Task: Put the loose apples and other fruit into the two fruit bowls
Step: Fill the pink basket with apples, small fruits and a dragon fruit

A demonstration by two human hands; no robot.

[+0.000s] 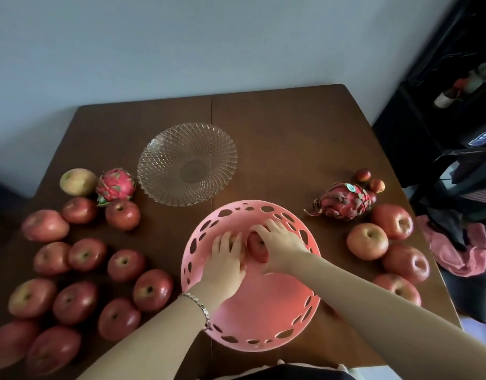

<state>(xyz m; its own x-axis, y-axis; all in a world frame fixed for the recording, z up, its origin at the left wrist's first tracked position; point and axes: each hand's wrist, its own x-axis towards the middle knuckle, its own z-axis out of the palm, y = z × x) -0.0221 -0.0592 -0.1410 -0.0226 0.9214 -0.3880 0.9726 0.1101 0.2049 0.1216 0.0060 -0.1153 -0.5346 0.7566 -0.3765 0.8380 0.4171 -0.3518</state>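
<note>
A brown table (291,127) stands by a pale wall (181,45), with a pink cloth (450,263) and a dark shelf (428,133) beside it.

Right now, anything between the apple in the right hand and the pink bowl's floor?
Nothing visible. The right hand grips the apple already inside the pink bowl, near its far wall. The left hand lies beside it in the bowl, not under it; what it covers is hidden.
</note>
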